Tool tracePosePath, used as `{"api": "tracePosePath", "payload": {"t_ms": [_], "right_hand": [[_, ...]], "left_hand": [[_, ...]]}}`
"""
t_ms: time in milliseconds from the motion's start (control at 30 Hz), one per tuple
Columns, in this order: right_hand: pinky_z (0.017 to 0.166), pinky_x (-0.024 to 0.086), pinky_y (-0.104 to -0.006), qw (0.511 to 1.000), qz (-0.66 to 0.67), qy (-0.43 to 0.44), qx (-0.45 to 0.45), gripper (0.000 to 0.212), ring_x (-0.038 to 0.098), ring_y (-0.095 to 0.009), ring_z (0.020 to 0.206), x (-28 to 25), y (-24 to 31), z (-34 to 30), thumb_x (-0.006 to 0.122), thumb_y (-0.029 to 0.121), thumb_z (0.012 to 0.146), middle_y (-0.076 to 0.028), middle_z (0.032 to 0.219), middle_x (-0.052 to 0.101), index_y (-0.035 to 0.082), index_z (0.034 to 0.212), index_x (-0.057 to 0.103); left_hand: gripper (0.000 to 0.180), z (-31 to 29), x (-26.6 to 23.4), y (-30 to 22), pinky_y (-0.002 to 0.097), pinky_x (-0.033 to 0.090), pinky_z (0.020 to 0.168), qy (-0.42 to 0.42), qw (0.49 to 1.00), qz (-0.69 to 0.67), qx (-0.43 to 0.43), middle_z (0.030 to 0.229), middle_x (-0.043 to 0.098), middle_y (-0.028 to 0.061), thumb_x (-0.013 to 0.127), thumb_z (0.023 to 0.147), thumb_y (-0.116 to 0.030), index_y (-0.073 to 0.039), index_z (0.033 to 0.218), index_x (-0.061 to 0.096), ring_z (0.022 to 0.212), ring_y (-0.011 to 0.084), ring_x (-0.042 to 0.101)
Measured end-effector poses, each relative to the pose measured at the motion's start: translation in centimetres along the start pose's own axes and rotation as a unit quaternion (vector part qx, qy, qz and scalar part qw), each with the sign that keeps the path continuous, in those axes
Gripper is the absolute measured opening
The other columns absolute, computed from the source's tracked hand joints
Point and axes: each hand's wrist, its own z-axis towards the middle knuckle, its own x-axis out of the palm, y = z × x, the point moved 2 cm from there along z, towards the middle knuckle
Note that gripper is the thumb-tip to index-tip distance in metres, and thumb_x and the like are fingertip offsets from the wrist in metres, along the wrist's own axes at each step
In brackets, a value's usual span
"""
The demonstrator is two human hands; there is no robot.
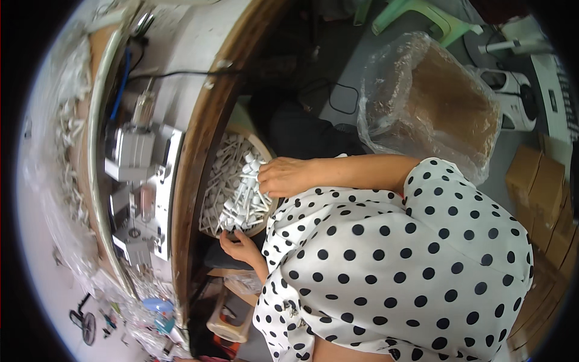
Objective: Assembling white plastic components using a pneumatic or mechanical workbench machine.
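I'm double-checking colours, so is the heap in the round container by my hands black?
No, the pieces heaped in the round container, beside the right hand, are plainly white.

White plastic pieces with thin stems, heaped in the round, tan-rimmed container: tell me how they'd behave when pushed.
The white plastic pieces are probably light, being small and thin-stemmed. They look stiff: many stems lie straight. Pushed, the heap would likely shift and tumble, since pieces lie loose and jumbled in the round, tan-rimmed container.
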Motion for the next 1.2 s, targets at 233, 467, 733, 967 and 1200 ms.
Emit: {"api": "tracePosePath", "payload": {"t_ms": [233,467,733,967,1200], "right_hand": [[0.07,0.046,-0.0372,0.998,0.016,-0.011,0.053,0.012,0.055,-0.025,0.081,-0.1,-1.0,-0.8,0.058,0.015,0.069,-0.009,0.073,0.056,0.003,0.073,0.061],[0.07,0.046,-0.0374,0.998,0.027,-0.029,0.04,0.012,0.055,-0.026,0.081,-1.1,-0.7,-0.9,0.058,0.015,0.069,-0.009,0.073,0.056,0.003,0.07,0.059],[0.07,0.046,-0.0369,0.999,-0.009,-0.007,0.036,0.011,0.055,-0.026,0.081,-0.4,-1.2,-1.2,0.059,0.015,0.07,-0.009,0.073,0.056,0.003,0.07,0.059],[0.069,0.046,-0.0374,0.998,-0.013,0.013,0.053,0.01,0.054,-0.026,0.08,-1.1,-0.9,-0.9,0.059,0.014,0.073,-0.009,0.074,0.056,0.004,0.073,0.059],[0.07,0.046,-0.0376,1.0,0.003,-0.001,0.022,0.009,0.057,-0.028,0.078,-1.4,-0.9,-1.0,0.058,0.011,0.072,-0.01,0.073,0.058,0.003,0.075,0.06]], "left_hand": [[0.038,0.1,0.8,2.0,0.0415,0.04,0.077,0.008,0.997,0.068,0.041,0.103,0.054,0.0185,0.058,0.077,-0.024,-0.001,0.107,0.053,0.093,0.0347,0.05],[0.036,0.7,0.3,1.1,0.0404,0.039,0.079,0.047,0.996,0.072,0.007,0.107,0.053,0.0176,0.058,0.076,-0.022,-0.002,0.106,0.054,0.095,0.0335,0.05],[0.034,0.7,0.7,-0.3,0.0403,0.038,0.081,-0.006,1.0,0.03,0.003,0.111,0.051,0.0199,0.058,0.076,-0.02,-0.001,0.104,0.055,0.101,0.0346,0.047],[0.03,0.6,0.4,-0.7,0.0422,0.037,0.085,-0.025,0.997,0.061,0.049,0.113,0.052,0.0191,0.06,0.073,-0.017,-0.002,0.098,0.059,0.101,0.0349,0.047],[0.03,0.0,0.2,-2.2,0.0436,0.035,0.088,-0.036,0.998,0.041,0.039,0.114,0.05,0.0208,0.061,0.071,-0.014,-0.002,0.099,0.058,0.105,0.0377,0.044]]}}
